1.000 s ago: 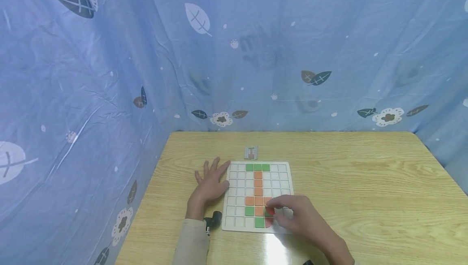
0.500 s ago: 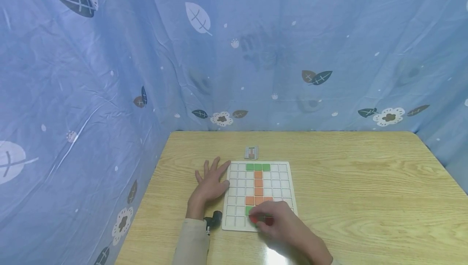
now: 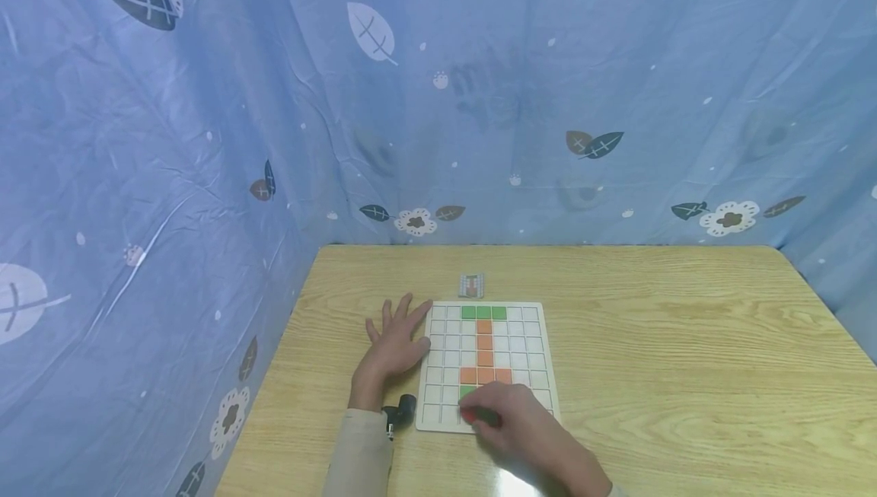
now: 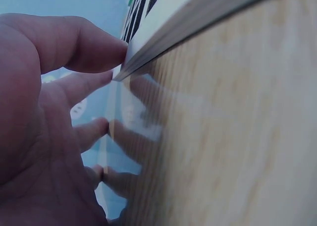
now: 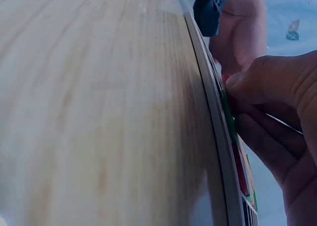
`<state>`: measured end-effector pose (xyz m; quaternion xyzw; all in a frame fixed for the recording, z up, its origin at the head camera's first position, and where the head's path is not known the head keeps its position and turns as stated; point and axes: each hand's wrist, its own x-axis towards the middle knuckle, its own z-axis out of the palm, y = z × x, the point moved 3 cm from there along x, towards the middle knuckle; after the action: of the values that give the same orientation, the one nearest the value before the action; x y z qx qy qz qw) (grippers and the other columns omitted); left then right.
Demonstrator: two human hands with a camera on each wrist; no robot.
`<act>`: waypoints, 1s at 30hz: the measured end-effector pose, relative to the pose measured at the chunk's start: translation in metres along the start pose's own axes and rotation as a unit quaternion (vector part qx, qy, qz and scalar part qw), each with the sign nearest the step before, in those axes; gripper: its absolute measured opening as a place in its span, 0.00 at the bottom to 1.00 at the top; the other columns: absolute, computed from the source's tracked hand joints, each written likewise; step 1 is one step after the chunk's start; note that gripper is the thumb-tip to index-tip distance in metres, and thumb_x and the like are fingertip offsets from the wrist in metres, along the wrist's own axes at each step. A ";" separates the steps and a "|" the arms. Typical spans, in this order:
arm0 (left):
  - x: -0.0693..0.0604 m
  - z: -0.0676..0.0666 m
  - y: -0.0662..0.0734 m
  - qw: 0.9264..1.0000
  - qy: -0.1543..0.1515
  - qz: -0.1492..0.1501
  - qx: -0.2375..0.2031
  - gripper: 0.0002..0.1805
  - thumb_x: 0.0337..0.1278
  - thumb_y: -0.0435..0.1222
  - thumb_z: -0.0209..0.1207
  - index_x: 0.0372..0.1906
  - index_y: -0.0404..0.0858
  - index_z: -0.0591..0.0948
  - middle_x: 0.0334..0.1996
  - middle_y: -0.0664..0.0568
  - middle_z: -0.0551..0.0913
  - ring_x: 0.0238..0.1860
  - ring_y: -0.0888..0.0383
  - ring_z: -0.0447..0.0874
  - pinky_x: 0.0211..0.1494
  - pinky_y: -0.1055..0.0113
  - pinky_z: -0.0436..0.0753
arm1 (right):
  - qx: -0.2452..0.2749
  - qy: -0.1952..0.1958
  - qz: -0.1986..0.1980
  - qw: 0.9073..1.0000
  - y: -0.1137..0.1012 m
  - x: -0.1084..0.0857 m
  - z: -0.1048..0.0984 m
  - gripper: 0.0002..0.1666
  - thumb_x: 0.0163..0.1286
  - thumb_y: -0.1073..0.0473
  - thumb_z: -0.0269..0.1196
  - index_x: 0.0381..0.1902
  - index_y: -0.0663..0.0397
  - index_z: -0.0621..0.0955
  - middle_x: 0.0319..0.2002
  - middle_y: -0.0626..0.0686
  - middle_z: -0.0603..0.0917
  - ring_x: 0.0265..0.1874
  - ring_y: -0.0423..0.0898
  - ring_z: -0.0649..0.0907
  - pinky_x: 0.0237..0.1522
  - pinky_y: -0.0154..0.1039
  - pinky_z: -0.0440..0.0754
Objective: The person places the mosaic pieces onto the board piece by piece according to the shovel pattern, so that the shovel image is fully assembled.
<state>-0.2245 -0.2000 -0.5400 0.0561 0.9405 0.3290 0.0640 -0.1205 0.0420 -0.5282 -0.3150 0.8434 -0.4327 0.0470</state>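
A white gridded board [image 3: 438, 375] lies on the table, with green tiles [image 3: 483, 313] across its top row and orange tiles [image 3: 485, 343] running down from them. My right hand [image 3: 517, 421] pinches a small red tile [image 3: 469, 415] at the board's bottom row, left of a green tile [image 5: 228, 114]. In the right wrist view, another red tile [image 5: 239, 169] lies on the board past that green one. The right hand covers part of the lower rows. My left hand [image 3: 393, 345] is spread, thumb and index finger touching the board's left edge.
A small printed card [image 3: 471, 285] with a similar colour pattern lies behind the board. The black wrist camera [image 3: 406, 409] sits beside the left wrist, close to the board's lower left corner. A blue patterned curtain [image 3: 479, 101] hangs behind the wooden table [image 3: 685, 345].
The right hand has moved left along the board's lower rows with the red tile, from the right of the green tile to its left. The left hand has stayed still.
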 end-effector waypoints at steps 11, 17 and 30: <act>-0.004 -0.005 0.007 1.000 -0.004 -0.009 0.014 0.42 0.62 0.38 0.56 0.85 0.51 0.69 0.90 0.39 0.52 0.89 0.27 0.31 0.79 0.17 0.26 | -0.052 0.043 -0.090 0.994 -0.004 0.006 0.005 0.17 0.64 0.71 0.72 0.46 0.47 0.92 0.41 0.42 0.93 0.42 0.38 0.90 0.49 0.33 0.90; -0.003 -0.003 0.006 1.000 -0.002 -0.002 0.002 0.43 0.60 0.38 0.55 0.85 0.48 0.69 0.89 0.37 0.52 0.89 0.26 0.31 0.79 0.17 0.24 | -0.072 0.055 -0.100 0.991 -0.005 0.008 0.006 0.14 0.64 0.71 0.74 0.43 0.48 0.92 0.40 0.41 0.93 0.41 0.36 0.90 0.48 0.33 0.90; -0.002 -0.002 0.005 1.000 0.000 -0.001 0.002 0.43 0.60 0.38 0.55 0.85 0.47 0.69 0.89 0.37 0.52 0.89 0.25 0.32 0.79 0.17 0.23 | -0.080 0.042 -0.079 0.993 -0.004 0.009 0.006 0.14 0.65 0.70 0.74 0.44 0.47 0.92 0.39 0.41 0.93 0.41 0.35 0.89 0.47 0.34 0.90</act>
<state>-0.2225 -0.1975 -0.5348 0.0555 0.9411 0.3273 0.0642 -0.1235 0.0310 -0.5274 -0.3648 0.8490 -0.3793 -0.0477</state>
